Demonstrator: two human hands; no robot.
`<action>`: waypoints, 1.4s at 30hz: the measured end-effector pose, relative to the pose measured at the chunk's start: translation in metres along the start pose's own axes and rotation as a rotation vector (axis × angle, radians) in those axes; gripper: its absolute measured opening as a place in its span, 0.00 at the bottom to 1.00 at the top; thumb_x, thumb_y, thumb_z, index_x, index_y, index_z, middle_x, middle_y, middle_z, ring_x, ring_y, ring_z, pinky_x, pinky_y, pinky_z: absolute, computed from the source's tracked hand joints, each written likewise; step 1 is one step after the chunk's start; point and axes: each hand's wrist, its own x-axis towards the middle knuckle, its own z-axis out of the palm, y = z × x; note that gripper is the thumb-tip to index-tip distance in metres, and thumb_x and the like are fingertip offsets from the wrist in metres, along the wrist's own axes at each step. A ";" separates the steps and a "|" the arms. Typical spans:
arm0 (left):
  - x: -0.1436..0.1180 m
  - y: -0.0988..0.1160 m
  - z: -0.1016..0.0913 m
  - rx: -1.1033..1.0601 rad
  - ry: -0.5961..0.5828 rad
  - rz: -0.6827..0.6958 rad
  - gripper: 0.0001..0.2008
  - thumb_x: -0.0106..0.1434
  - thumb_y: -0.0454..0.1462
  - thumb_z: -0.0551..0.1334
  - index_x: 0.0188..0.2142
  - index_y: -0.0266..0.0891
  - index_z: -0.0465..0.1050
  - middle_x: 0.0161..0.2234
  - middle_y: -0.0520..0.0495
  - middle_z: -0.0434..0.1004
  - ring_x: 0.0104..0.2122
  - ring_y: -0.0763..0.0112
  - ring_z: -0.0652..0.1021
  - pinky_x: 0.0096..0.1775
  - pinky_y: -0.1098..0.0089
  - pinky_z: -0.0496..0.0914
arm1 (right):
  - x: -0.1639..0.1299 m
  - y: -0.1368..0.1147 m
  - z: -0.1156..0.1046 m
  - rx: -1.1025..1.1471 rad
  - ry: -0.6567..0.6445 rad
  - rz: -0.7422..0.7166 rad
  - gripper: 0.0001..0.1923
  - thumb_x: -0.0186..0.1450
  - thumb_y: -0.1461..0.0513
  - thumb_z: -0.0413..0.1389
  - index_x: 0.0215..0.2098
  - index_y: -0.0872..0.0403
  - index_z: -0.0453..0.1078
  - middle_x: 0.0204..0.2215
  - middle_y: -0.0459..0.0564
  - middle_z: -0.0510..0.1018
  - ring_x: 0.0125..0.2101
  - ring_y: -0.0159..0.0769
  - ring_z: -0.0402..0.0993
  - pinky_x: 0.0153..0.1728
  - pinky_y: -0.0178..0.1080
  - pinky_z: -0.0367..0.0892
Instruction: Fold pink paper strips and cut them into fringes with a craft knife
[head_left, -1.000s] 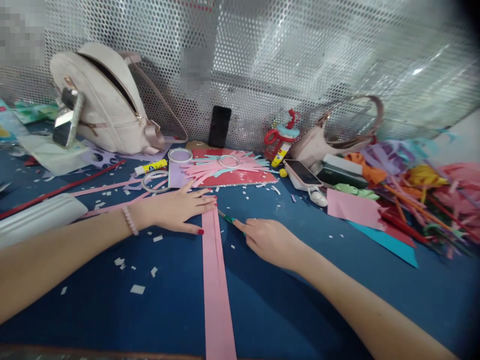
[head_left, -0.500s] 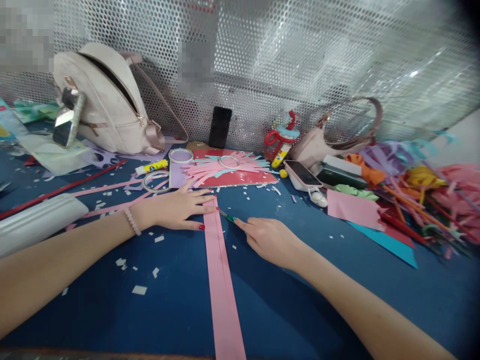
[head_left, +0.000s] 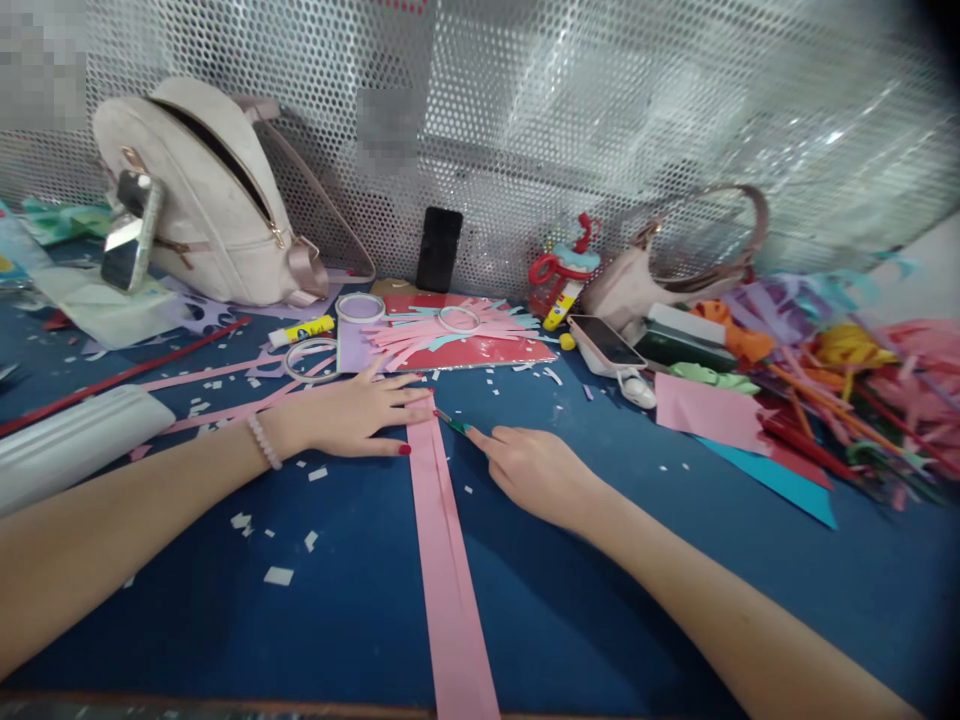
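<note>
A long pink paper strip [head_left: 442,570] lies lengthwise on the blue table, running down to its near edge. A thin lengthwise slit shows along its right side. My left hand [head_left: 360,412] lies flat with fingers spread, its fingertips pressing the strip's far end. My right hand [head_left: 536,470] is closed around a small green-handled craft knife [head_left: 454,425], index finger stretched along it. The knife's thin tip touches or nearly touches the strip's right edge, just beside my left fingertips. Most of the handle is hidden in my right hand.
Beyond my hands lie a red sheet [head_left: 495,349] with pink and blue fringe, tape rolls [head_left: 311,360] and a glue stick [head_left: 301,331]. A backpack [head_left: 217,200] and upright phone [head_left: 439,248] stand behind. Paper pieces [head_left: 709,410] crowd the right; a white roll [head_left: 82,445] lies left.
The view has shifted slightly. The strip's near end sits a little further right and its slit looks slightly wider. Both hands keep nearly the same place.
</note>
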 end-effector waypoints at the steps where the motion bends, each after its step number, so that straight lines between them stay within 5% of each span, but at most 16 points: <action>1: 0.000 0.000 0.000 -0.007 0.006 0.000 0.28 0.70 0.53 0.44 0.65 0.45 0.53 0.64 0.42 0.55 0.64 0.53 0.55 0.61 0.50 0.39 | 0.000 0.000 0.000 -0.002 0.004 0.002 0.23 0.66 0.69 0.45 0.59 0.61 0.64 0.34 0.55 0.76 0.33 0.37 0.75 0.33 0.36 0.67; 35: 0.003 0.002 0.000 -0.094 -0.009 0.022 0.26 0.71 0.48 0.49 0.65 0.46 0.51 0.65 0.46 0.53 0.64 0.61 0.56 0.61 0.61 0.47 | 0.016 -0.017 -0.001 0.019 0.017 0.210 0.24 0.67 0.66 0.43 0.61 0.57 0.61 0.41 0.57 0.77 0.38 0.41 0.75 0.35 0.39 0.68; 42: 0.004 0.003 -0.001 -0.077 -0.009 0.020 0.26 0.71 0.49 0.47 0.65 0.44 0.51 0.65 0.44 0.53 0.64 0.61 0.56 0.62 0.57 0.41 | 0.018 -0.017 0.002 0.033 0.023 0.239 0.24 0.68 0.65 0.41 0.62 0.55 0.60 0.42 0.56 0.77 0.39 0.39 0.74 0.36 0.37 0.67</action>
